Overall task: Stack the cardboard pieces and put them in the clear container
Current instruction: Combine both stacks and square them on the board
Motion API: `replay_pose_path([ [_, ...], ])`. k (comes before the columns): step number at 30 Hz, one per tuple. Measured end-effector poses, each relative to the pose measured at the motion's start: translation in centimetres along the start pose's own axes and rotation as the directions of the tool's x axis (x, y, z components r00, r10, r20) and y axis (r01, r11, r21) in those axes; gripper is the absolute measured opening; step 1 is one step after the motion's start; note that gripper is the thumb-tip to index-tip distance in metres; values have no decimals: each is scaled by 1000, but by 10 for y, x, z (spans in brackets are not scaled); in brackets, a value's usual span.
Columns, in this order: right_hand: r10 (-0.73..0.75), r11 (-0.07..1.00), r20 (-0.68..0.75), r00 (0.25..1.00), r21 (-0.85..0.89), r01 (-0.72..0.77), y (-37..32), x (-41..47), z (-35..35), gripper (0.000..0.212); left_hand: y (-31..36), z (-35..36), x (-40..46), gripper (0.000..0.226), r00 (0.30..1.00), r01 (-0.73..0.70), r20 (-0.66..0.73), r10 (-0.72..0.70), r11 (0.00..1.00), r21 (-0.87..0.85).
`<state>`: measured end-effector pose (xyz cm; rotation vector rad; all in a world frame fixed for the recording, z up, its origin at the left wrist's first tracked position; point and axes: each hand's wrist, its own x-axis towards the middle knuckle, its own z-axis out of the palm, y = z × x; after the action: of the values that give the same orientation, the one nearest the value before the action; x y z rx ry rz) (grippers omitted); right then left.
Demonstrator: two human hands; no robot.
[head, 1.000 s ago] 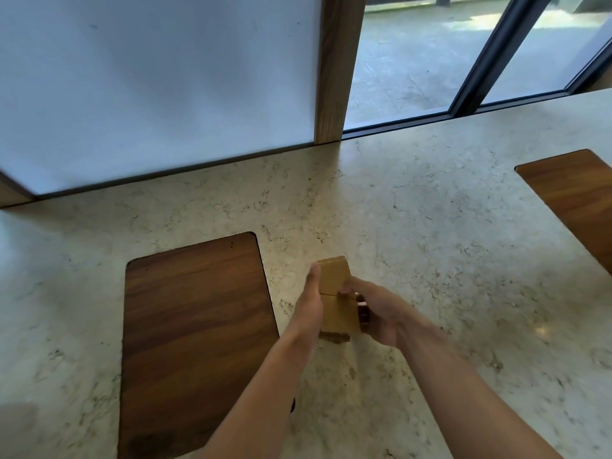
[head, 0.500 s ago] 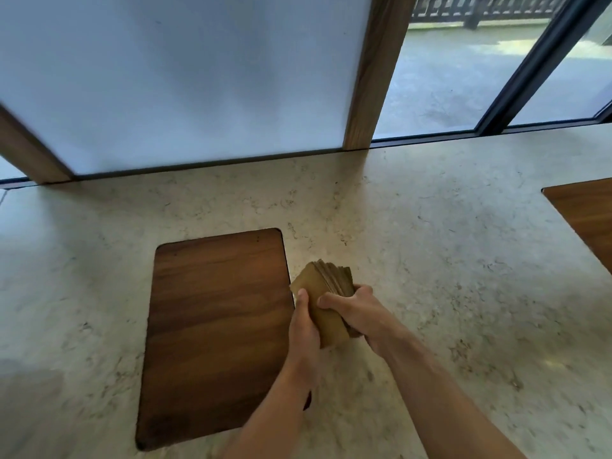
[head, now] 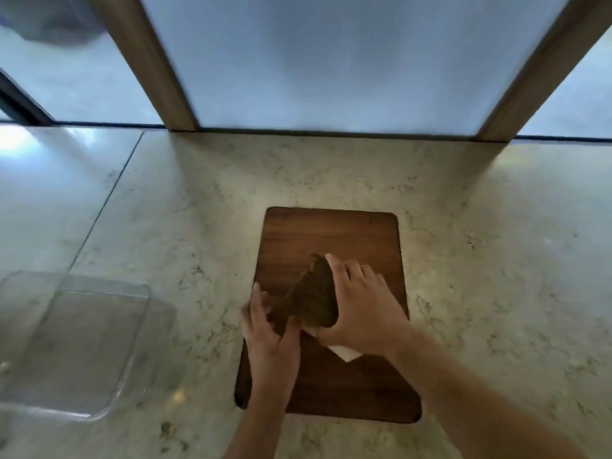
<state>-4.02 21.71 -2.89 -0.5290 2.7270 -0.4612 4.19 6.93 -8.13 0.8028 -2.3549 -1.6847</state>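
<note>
Between the two hands, over a dark wooden board [head: 331, 233] set into the pale stone worktop [head: 480, 260], sits a fanned stack of cardboard pieces [head: 313, 293], tilted so its stepped edges point up and away from the person. The right hand [head: 361, 309] wraps over the stack from the right, fingers curled across the top edge and thumb tucked low, its grip pressed together on the cardboard. The left hand [head: 268, 329] meets the stack from the left and below, fingers raised and half spread along the fanned edges; it touches the pieces, though whether its grip is truly clamped on them I cannot tell, since the picture is blurred there. Just under the right hand's grip a small white corner [head: 346, 352] pokes out above the board; what it belongs to is unclear. Well to the left of both grips, near the worktop's front, lies the clear container [head: 126, 359], a shallow see-through tray with rounded corners, apart from the board and with no cardboard showing inside it. Beyond the hands, frosted panels [head: 331, 61] framed by wooden posts [head: 155, 67] rise from the back edge of the worktop.
</note>
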Motion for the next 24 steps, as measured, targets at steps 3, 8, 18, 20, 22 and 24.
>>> replay_pose_path([
  [3, -86, 992, 0, 996, -95, 86, -6, -1, 17, 129, -17, -29, 10, 80, 993, -118, 26, 118, 993, 2],
  [8, -128, 973, 104, 986, -178, 145, 4, -7, 14, 141, -19, -29, 37, 81, 870, -351, 265, 417, 899, -262],
  [18, -180, 979, 92, 979, -77, 187, 16, -3, 10, 132, -15, -8, 49, 63, 849, -18, 434, 302, 837, -547],
  [20, -224, 970, 89, 971, -76, 231, 24, 2, 7, 130, -16, -9, 45, 69, 835, -42, 450, 315, 853, -520],
  [22, -256, 964, 79, 964, -52, 260, 30, 5, 7, 129, -13, -5, 40, 71, 826, -114, 442, 349, 872, -475],
  [24, -225, 974, 41, 973, 33, 224, 36, 4, 10, 129, -10, 2, 36, 79, 854, -178, 373, 363, 877, -446],
])
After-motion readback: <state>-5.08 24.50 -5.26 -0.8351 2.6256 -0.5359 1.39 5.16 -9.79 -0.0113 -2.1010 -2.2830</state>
